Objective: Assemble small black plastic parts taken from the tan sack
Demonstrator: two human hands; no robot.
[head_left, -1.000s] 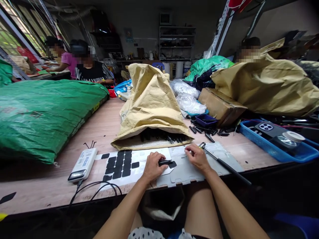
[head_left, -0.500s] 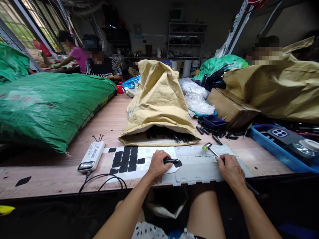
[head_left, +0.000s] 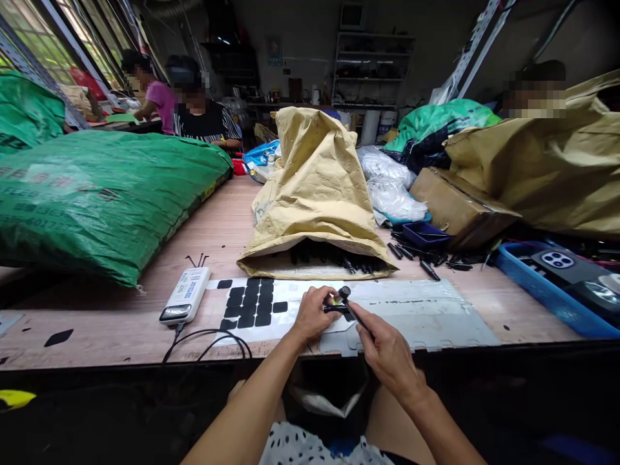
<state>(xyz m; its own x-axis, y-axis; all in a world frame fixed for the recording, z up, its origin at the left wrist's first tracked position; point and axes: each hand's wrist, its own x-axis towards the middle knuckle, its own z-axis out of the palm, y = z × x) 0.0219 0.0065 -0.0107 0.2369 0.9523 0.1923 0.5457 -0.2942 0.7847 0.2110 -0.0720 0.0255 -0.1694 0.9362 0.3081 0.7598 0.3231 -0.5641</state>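
Note:
My left hand (head_left: 312,314) is closed on a slim black part (head_left: 333,309), kept low over the white sheet near the table's front edge. In my right hand (head_left: 387,349) is the handle of a small hammer (head_left: 345,293), with one dark face and one yellowish face. Its head is right by the black part and my left fingertips; whether it touches them I cannot tell. Left of my left hand, rows of black rounded-square stickers (head_left: 248,307) lie on the white sheet (head_left: 285,295). Under my right hand is a grey board (head_left: 426,316).
A brown paper sack (head_left: 314,194) lies open toward me, black parts in its mouth. At left are a white power bank (head_left: 186,297) with cables and a big green sack (head_left: 106,200). A blue tray (head_left: 547,290) and a cardboard box (head_left: 460,206) stand right. Co-workers sit behind.
My right hand has swung the hammer left, from over the grey board to the black part at my left hand. My left hand keeps its hold. The view has shifted slightly.

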